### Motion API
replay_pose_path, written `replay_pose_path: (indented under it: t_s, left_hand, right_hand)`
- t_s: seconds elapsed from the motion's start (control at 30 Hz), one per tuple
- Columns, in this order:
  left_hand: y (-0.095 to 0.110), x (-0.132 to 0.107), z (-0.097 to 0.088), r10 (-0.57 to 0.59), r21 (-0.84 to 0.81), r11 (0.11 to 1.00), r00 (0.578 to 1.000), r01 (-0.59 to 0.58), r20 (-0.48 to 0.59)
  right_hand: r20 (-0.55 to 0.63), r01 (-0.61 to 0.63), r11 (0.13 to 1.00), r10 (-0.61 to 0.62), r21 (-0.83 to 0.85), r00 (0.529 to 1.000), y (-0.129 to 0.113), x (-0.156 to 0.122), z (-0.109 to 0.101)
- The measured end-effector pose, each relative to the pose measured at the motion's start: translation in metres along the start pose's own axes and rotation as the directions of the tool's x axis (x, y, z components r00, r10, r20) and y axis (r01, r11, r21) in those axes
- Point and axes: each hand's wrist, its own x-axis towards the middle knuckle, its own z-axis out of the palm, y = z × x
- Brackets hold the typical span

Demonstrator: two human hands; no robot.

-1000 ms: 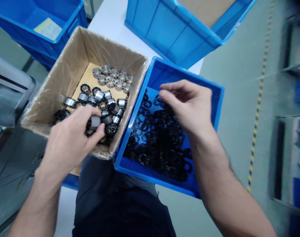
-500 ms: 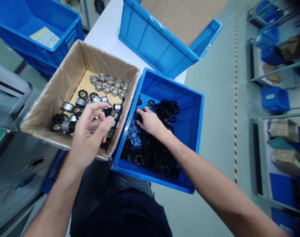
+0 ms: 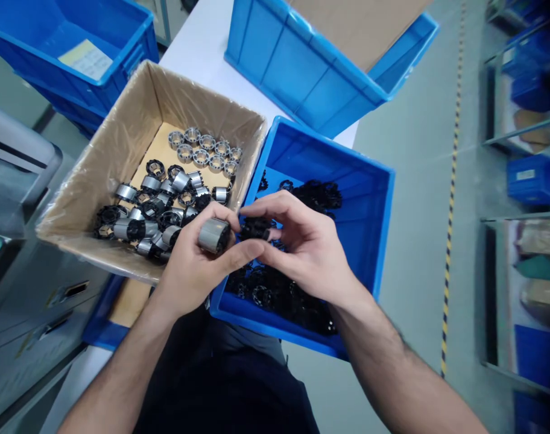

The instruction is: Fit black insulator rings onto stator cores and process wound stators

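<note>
My left hand (image 3: 196, 262) is closed around a silver motor stator core (image 3: 214, 235), which has a dark end facing right. Close beside it, my right hand (image 3: 309, 250) pinches a black toothed plastic ring (image 3: 256, 228) between thumb and fingers. The two hands nearly meet above the edge between the cardboard box (image 3: 87, 181) and the blue bin (image 3: 363, 241). Inside the box, bare metal cores (image 3: 207, 142) stand in rows at the back, and cores with black ends (image 3: 152, 184) lie heaped nearer me. Many black plastic rings (image 3: 297, 301) fill the bin's bottom, partly hidden by my right hand.
A lighter blue crate (image 3: 297, 60) holding a cardboard sheet (image 3: 356, 30) stands behind on the white table (image 3: 191, 48). At the far left is another blue crate (image 3: 116, 30) with a paper inside. Shelves with bins (image 3: 535, 181) line the right side.
My right hand has come up out of the blue bin with a black ring. My left hand has moved right to meet it, the stator core now plainly visible in it.
</note>
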Motion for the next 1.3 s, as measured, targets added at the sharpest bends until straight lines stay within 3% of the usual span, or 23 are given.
replay_pose_path:
  t_s: [0.13,0.3,0.63,0.8,0.93,1.13,1.3]
  left_hand:
    - [0.0,-0.006,-0.004,-0.039,-0.028,0.999,0.999,0.04,0.03]
    - [0.001,-0.008,-0.008,-0.047,-0.075,0.996,0.996,0.053,0.081]
    - [-0.006,-0.015,-0.009,-0.005,-0.01,1.0,1.0,0.005,0.017]
    - [-0.001,-0.008,0.0,-0.052,-0.134,0.99,0.995,0.041,-0.086]
    - [0.0,-0.009,0.002,-0.093,-0.13,0.988,0.993,0.083,-0.07]
    - [0.0,-0.012,0.003,-0.093,-0.04,0.995,0.993,0.09,-0.076]
    - [0.0,-0.009,0.005,-0.121,-0.021,0.993,0.99,0.12,-0.071]
  right_hand:
    - [0.021,0.036,0.998,-0.037,0.048,0.999,-0.004,0.009,0.01]
    - [0.068,-0.121,0.945,0.105,0.304,0.992,0.006,0.01,0.008]
    - [0.088,-0.202,0.849,0.182,0.488,0.979,0.006,0.003,0.013]
    - [-0.015,-0.131,0.881,0.155,0.455,0.988,0.005,0.002,0.022]
    - [-0.109,-0.05,0.93,0.096,0.365,0.989,0.005,0.001,0.031]
    - [-0.098,-0.077,0.911,0.127,0.406,0.987,0.007,-0.002,0.039]
    - [-0.094,-0.025,0.925,0.065,0.379,0.993,0.012,-0.005,0.039]
